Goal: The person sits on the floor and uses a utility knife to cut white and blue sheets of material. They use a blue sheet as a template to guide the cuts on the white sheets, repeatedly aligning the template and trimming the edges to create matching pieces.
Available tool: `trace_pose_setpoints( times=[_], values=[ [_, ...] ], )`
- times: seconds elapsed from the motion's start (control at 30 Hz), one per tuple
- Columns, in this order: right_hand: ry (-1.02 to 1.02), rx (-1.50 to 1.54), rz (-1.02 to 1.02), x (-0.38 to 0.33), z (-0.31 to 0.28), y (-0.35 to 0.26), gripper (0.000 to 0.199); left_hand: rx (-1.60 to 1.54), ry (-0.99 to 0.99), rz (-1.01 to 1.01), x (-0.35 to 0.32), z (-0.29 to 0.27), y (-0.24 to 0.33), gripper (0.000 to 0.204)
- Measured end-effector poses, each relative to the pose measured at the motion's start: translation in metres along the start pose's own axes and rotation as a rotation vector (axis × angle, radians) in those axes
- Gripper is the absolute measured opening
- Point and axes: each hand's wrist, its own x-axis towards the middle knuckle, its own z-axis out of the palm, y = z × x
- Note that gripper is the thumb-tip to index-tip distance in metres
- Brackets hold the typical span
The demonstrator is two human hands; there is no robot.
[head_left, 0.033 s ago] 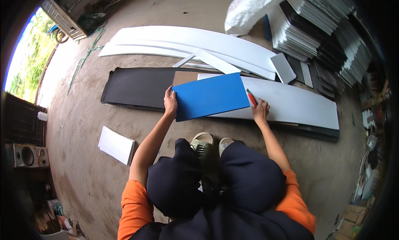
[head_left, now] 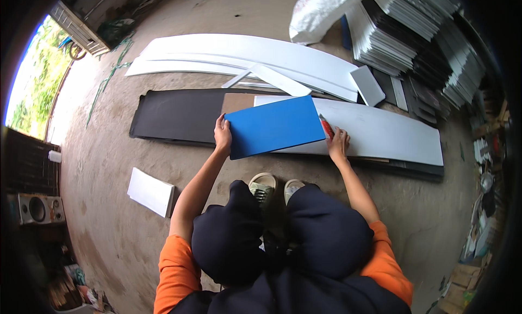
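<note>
Several left fingers [head_left: 219,122] grip a blue board [head_left: 276,126]; right fingers [head_left: 342,135] clasp a red-handled tool [head_left: 326,129].

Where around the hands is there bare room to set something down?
Bare floor lies between the dark sheet and small white stack, and right of the right sleeve. The white sheet is bare right of the right hand. Crowded: around the blue panel and red cutter; upper right, with piled sheets and a white sack.
</note>
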Motion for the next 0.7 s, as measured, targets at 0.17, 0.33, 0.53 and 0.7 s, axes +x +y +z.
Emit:
trace_pose_setpoints(
  times=[0.17,0.33,0.53,0.7],
  values=[
    [0.01,-0.025,-0.153,0.003,-0.004,0.021,0.057,0.128,-0.112,-0.049,0.005,0.046,-0.01,0.034],
    [0.132,-0.085,0.059,0.017,-0.017,0.05,0.053,0.191,-0.244,-0.014,0.006,0.086,-0.005,0.036],
    [-0.085,0.303,-0.053,0.011,-0.016,-0.002,0.055,0.528,-0.191,0.27,-0.007,0.074,-0.038,0.041],
    [-0.068,0.239,0.039,0.016,-0.013,-0.007,0.063,0.46,-0.435,0.181,-0.019,0.051,-0.024,0.046]
  ],
)
